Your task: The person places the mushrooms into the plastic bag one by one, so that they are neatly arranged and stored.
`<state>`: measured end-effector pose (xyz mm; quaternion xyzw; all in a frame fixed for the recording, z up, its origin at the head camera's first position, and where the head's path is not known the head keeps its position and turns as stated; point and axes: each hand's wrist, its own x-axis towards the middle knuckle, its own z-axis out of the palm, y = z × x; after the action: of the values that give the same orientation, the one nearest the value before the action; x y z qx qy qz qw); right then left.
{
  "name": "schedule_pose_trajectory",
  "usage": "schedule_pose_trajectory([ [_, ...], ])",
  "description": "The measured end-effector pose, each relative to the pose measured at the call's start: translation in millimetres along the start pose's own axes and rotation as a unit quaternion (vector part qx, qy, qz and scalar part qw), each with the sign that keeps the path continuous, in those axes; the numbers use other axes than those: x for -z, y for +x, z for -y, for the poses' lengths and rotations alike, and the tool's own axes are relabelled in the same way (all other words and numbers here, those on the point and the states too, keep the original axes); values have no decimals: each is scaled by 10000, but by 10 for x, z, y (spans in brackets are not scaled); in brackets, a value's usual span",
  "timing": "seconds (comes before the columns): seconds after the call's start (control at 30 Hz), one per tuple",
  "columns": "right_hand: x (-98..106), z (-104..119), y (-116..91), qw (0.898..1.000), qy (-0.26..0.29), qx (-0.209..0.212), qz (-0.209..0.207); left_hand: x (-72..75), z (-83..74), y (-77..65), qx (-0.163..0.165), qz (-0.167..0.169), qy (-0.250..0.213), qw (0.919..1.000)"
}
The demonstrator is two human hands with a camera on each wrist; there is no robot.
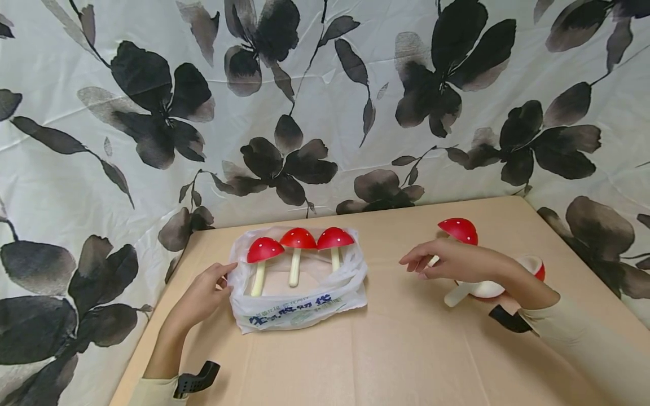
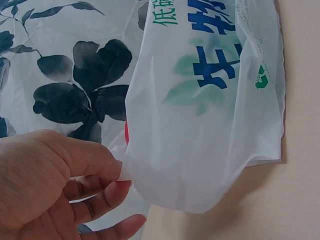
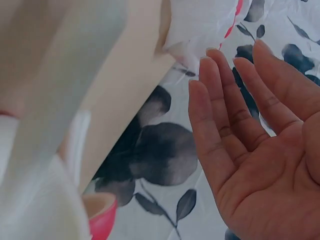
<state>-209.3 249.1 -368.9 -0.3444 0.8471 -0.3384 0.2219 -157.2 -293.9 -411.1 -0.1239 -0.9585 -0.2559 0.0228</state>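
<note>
A white plastic bag (image 1: 299, 316) with blue and green print lies spread on the table, its mouth open. Inside it rest three toy mushrooms with red, white-dotted caps (image 1: 298, 238) and pale stems. My left hand (image 1: 203, 293) pinches the bag's left rim between thumb and index finger, seen close in the left wrist view (image 2: 75, 175). On the right, my right hand (image 1: 452, 260) hovers over more mushrooms, fingers extended and nothing in its palm (image 3: 270, 165). Beneath and behind it show a red cap (image 1: 461, 229) and an overturned mushroom's pale stem (image 1: 458, 294), partly hidden by the hand and forearm.
The light brown table (image 1: 345, 361) ends at the back against a hanging cloth (image 1: 355, 113) with dark flowers. Another cap (image 1: 534, 265) lies by the right forearm, its white hollow side showing. Dark straps (image 1: 198, 379) sit at both wrists.
</note>
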Motion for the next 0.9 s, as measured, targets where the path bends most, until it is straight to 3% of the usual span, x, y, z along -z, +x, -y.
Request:
schedule_pose_trajectory([
  [0.5, 52, -138, -523, 9978, 168, -400, -492, 10, 22, 0, -32, -42, 21, 10000],
  [0.9, -51, -253, -801, 9911, -307, -997, -823, 8, 37, -11, 40, -11, -25, 10000],
])
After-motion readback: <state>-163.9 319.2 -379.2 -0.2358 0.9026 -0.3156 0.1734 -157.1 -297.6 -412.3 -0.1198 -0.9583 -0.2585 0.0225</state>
